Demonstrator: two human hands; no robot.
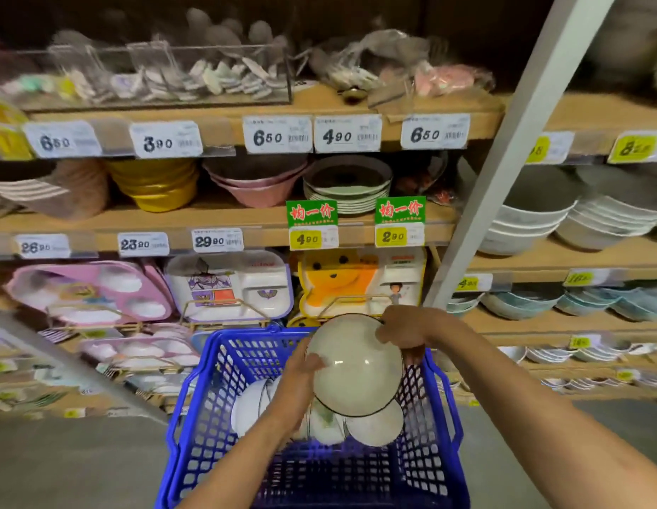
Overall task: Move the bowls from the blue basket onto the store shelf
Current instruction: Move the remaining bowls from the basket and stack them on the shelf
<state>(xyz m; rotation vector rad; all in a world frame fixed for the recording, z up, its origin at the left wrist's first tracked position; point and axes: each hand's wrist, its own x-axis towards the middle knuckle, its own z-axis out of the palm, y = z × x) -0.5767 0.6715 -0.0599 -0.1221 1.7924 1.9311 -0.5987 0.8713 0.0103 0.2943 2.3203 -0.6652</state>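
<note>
A pale bowl with a dark rim (356, 365) hangs tilted above the blue basket (194, 416), its inside facing me. My left hand (301, 376) grips its left edge with the thumb inside the bowl. My right hand (404, 330) grips the upper right rim, fingers curled over it. Several more white bowls (374, 426) lie in the basket below, partly hidden by the held bowl and my left arm. The store shelf (224, 218) in front carries stacked bowls and plates.
Price tags line the shelf edges. Children's divided trays (228, 284) stand on the shelf just behind the basket. A slanted white post (503, 170) divides this bay from the right-hand shelves of white and blue bowls (532, 218). Grey floor lies on both sides of the basket.
</note>
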